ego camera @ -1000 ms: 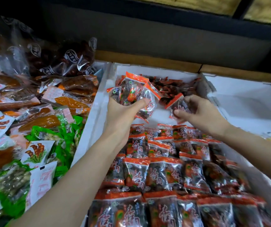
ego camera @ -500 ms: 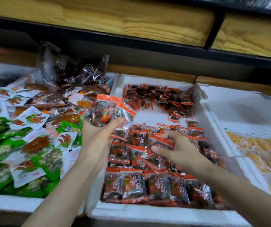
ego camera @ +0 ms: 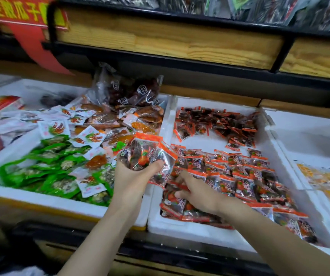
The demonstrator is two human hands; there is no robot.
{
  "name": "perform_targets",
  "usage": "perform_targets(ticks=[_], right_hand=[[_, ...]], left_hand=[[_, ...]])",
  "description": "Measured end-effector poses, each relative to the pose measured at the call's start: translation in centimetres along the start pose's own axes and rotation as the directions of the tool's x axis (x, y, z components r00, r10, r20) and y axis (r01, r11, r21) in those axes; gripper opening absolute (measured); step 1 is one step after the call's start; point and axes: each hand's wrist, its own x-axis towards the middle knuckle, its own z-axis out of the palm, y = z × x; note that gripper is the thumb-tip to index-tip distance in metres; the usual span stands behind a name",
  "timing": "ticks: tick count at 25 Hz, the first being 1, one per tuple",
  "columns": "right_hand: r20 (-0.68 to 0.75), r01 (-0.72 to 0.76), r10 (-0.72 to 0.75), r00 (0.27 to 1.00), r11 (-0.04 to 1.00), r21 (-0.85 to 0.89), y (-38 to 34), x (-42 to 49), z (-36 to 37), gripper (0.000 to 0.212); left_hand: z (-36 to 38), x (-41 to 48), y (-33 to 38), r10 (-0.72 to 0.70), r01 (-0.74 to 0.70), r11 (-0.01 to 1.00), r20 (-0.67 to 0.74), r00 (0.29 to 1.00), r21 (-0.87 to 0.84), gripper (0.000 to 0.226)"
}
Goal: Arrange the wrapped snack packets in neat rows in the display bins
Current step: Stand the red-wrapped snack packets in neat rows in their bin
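Your left hand (ego camera: 132, 180) is wrapped around a fat bunch of packets (ego camera: 144, 154) (thumb across the front, fingers curled behind), held up over the seam between two foam bins. Each packet is a small, clear, crinkly plastic pouch with an orange-red sealed strip along the top. There's dark stuff inside, with a red-orange blob showing through and red lettering on the front.

Your right hand (ego camera: 198, 194) is down in the middle bin (ego camera: 180, 230), fingers bent onto the packets at the front-left corner. It's blurry there, so I can't tell if you're pinching one or just pressing it flat.

Rest of that bin: rows of packets (ego camera: 239, 176) overlap like shingles across the front half, and a loose pile (ego camera: 219, 124) is heaped against the back wall, with bare white foam between them. The bin itself is chunky white foam with thick walls.

The left bin (ego camera: 60, 202) holds glossy green pouches (ego camera: 46, 176) and white square sachets (ego camera: 54, 128), all jumbled. The right bin (ego camera: 309, 136) has yellow packets (ego camera: 323, 180). Above it all runs a wooden shelf (ego camera: 180, 42) — pale grainy planks in a black metal frame.
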Motion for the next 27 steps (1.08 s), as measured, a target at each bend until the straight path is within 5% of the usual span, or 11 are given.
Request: perform_targets(ticks=[5, 17, 20, 22, 27], right_hand=[[0.054, 0.027, -0.026, 0.998, 0.999, -0.034, 0.0, 0.4, 0.6, 0.026], [-0.293, 0.047, -0.059, 0.954, 0.998, -0.047, -0.5, 0.5, 3.0, 0.018], [-0.41, 0.07, -0.205, 0.889, 0.945, -0.321, -0.4, -0.7, 3.6, 0.026], [-0.348, 0.114, -0.27, 0.898, 0.906, -0.407, -0.7, -1.8, 3.7, 0.026], [-0.173, 0.127, -0.169, 0.97, 0.965, -0.229, -0.8, -3.3, 3.5, 0.022]], left_hand=[[-0.5, -1.5, -0.4, -0.057, 0.057, 0.998, -0.016, 0.998, 0.003, 0.105], [-0.5, -3.2, -2.5, -0.106, 0.102, 0.991, -0.049, 0.993, -0.083, 0.061], [-0.6, -3.8, -2.6, -0.118, 0.115, 0.99, -0.036, 0.992, -0.086, 0.067], [-0.8, -4.0, -2.7, -0.132, 0.129, 0.987, -0.028, 0.991, -0.092, 0.068], [-0.8, -4.6, -2.9, -0.138, 0.135, 0.986, -0.024, 0.99, -0.094, 0.059]])
